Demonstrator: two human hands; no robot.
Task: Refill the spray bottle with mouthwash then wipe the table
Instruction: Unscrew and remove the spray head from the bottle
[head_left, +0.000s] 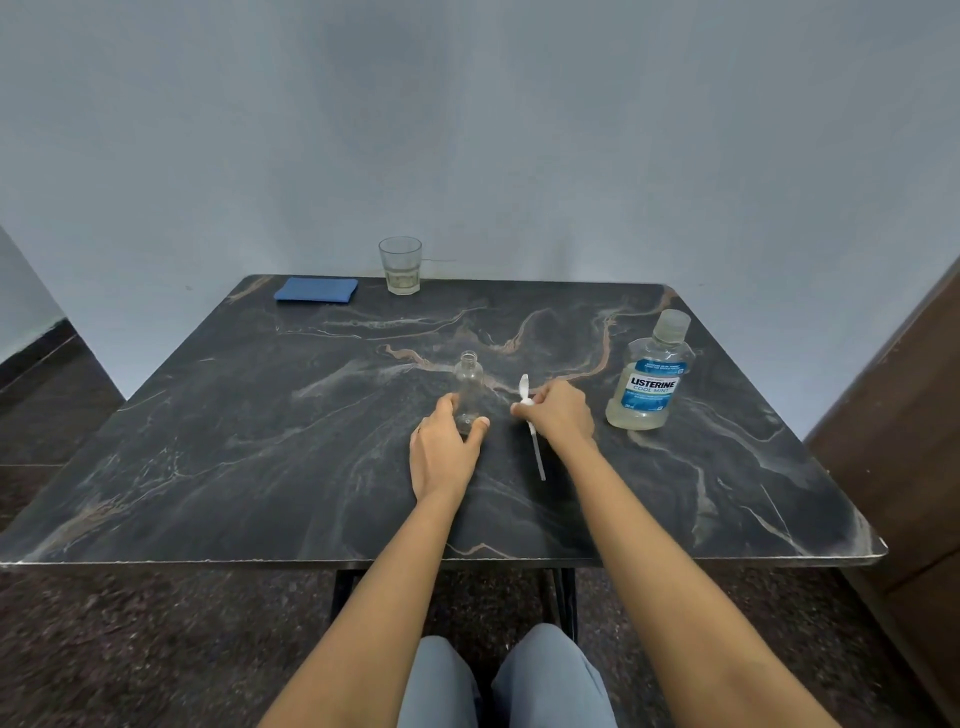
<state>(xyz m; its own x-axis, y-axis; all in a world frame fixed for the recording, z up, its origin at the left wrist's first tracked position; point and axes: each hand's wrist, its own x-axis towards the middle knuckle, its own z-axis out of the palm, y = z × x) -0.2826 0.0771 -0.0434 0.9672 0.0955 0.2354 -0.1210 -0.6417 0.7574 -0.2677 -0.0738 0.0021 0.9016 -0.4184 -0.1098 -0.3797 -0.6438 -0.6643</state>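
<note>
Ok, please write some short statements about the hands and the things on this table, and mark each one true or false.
1. The left hand grips the spray bottle, which stands upright with its neck open. True.
2. The right hand is empty. False: it holds the spray pump, whose tube points toward the person.
3. The Listerine bottle stands untouched, to the right of both hands. True.
4. Its cap is off. False: the cap is on.
5. The folded blue cloth lies at the far edge, left of the glass. True.
</note>
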